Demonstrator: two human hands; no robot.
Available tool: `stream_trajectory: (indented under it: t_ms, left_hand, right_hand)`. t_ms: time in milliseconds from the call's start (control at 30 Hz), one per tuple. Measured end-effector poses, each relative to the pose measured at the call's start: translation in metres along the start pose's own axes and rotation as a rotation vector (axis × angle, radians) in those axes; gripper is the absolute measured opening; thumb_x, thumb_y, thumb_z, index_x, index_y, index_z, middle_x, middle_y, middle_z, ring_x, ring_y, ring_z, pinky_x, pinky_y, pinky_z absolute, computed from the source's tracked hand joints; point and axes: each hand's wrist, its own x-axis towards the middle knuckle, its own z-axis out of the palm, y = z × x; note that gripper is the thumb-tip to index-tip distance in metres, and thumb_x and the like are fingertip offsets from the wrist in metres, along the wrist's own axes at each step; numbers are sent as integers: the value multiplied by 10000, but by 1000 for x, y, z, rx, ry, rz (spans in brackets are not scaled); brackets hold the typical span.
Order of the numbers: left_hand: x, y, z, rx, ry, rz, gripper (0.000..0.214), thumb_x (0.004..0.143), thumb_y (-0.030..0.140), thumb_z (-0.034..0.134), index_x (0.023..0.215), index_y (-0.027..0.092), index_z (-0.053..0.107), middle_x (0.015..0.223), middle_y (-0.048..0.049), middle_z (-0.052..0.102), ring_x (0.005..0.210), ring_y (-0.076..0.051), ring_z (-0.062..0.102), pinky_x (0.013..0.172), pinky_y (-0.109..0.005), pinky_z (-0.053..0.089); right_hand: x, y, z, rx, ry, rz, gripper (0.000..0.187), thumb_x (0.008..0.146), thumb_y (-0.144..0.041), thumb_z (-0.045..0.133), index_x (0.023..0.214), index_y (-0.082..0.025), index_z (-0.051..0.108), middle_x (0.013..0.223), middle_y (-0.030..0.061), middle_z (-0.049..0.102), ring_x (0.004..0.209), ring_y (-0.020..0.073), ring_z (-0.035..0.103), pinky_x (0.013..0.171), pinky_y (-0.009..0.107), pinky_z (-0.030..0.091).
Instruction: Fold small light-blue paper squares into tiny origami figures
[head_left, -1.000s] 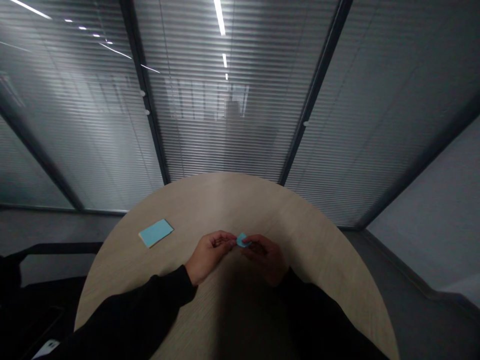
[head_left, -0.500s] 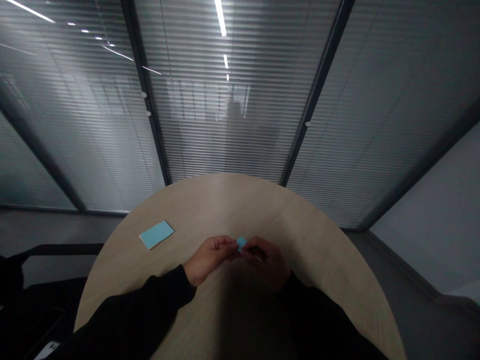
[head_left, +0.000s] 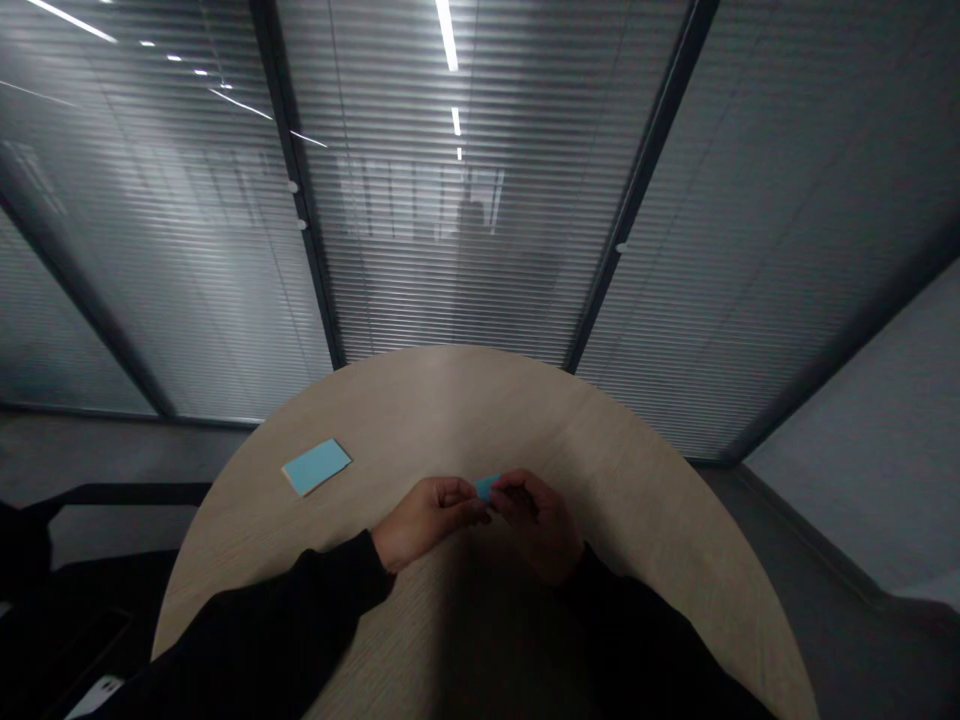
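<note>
Left hand [head_left: 426, 518] and right hand [head_left: 541, 522] pinch folded-looking blue paper [head_left: 486, 487] from both sides, likely to steady it, blue notepad [head_left: 316, 467] aside on counter [head_left: 450, 410].

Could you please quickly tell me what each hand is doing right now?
Left hand: closed, holding the small blue paper from its left.
Right hand: closed, holding the same paper from its right.

"What fills the lower centre of the frame?"
"A pale, wood-grained desk [head_left: 450, 410] with a rounded edge."
"And lying on it?"
"A light-blue, rectangular paper pad [head_left: 316, 467], slanted, left of centre."
</note>
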Motion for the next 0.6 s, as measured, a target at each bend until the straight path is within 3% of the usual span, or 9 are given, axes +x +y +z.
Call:
stream_trajectory:
  t_ms: [167, 300, 600]
  left_hand:
    - [1, -4, -2, -4, -39, -4, 343, 809, 479, 684, 869, 142, 690, 838, -62, 713, 778, -160, 648, 754, -284, 470]
    - [0, -2, -2, 114, -77, 40, 335, 859, 465, 626, 905, 142, 703, 862, -75, 720, 778, -164, 645, 743, -285, 466]
    - [-3, -5, 4, 359, 32, 133, 305, 916, 417, 547, 873, 143, 673, 814, -76, 727, 728, -170, 648, 662, -264, 461]
  right_hand:
    - [-1, -4, -1, -19, 18, 2, 197, 870, -409, 602, 888, -213, 602, 774, 31, 681, 679, 167, 653, 607, 266, 505]
    - [-1, -11, -2, -70, 7, 10, 192, 865, -402, 590, 885, -212, 609, 809, 41, 692, 677, 170, 657, 591, 267, 500]
    - [-2, -11, 0, -94, 37, 14, 192, 865, -397, 590, 879, -208, 618, 816, 48, 697, 676, 169, 663, 589, 263, 505]
